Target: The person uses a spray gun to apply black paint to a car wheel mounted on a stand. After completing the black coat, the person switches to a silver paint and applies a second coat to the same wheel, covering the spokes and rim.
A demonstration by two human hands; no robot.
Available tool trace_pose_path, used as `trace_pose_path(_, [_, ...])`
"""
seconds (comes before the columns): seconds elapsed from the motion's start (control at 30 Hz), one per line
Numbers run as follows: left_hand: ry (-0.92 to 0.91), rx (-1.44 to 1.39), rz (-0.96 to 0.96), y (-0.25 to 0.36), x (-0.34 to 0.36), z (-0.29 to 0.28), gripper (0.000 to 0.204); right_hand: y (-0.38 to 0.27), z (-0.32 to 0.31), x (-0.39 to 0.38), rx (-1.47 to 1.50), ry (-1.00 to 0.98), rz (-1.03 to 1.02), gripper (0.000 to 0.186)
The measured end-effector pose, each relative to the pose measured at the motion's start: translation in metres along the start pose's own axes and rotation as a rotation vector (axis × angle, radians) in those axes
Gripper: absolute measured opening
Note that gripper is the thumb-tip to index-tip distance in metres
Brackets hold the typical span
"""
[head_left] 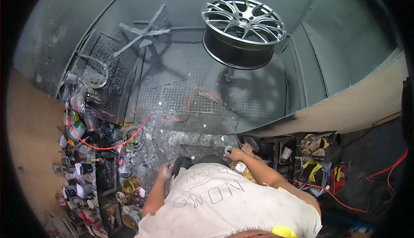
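Observation:
In my right hand [235,154] is a small pale cup [228,150], gripped near its rim beside my right knee. My left hand [164,171] is closed low beside my left knee. A thin grey stick-like strip [159,152] shows just beyond that fist; whether it is held or lies on the floor I cannot tell. Farther off, a silver multi-spoke car wheel rim [244,21] with a dark barrel rests face up on a stand [228,75]. Neither hand is near it.
A grey-coated cross-shaped stand [144,32] is at the far left. A red hose [140,130] snakes across the floor. Cans and cups crowd a shelf [92,182] at left. At right are a low wall [340,108] and a cluttered rack [302,151].

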State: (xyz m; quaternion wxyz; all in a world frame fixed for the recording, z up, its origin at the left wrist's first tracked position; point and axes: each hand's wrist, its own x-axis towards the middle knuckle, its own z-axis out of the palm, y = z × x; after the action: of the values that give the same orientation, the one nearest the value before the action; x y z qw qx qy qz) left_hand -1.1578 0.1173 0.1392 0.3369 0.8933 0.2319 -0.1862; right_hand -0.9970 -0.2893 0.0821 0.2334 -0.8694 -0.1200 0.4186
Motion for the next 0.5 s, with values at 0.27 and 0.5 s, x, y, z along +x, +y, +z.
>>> trace_pose_path(0.27, [-0.079,0.100,0.020,0.010,0.060,0.002,0.037,-0.027,-0.012,0.043,0.022,-0.009,0.023,0.066])
trace_pose_path(0.5, [-0.240,0.123,-0.004,-0.050,0.148,-0.014,0.053,-0.063,-0.057,0.103,-0.001,-0.089,0.102,0.063])
